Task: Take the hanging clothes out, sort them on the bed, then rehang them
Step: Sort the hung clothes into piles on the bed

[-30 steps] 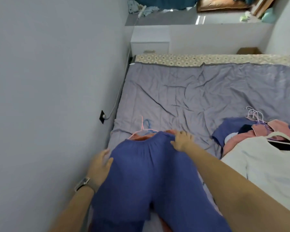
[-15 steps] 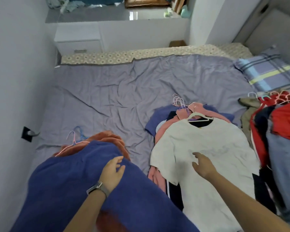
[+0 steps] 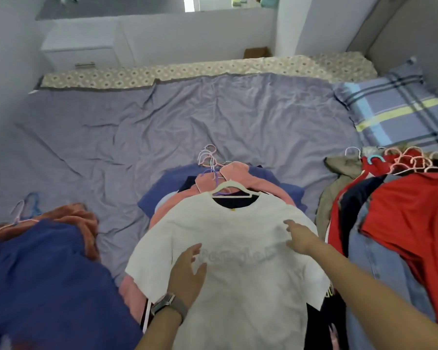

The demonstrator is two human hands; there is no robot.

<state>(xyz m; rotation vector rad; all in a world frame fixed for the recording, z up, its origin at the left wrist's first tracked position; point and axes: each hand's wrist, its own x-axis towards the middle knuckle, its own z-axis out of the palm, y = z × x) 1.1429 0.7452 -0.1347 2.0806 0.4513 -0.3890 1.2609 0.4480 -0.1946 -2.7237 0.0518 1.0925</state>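
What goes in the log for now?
white shirt tops middle pile | left hand flat on it | right hand open on it

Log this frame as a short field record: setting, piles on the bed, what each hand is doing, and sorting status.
setting: bed with a grey-purple cover, plaid pillow at right
left pile: blue garment over an orange one
middle pile: white T-shirt on top, on a hanger
right pile: red garments on hangers
left hand: open, flat on the T-shirt
right hand: open, on the T-shirt
status: three piles laid out, nothing rehung
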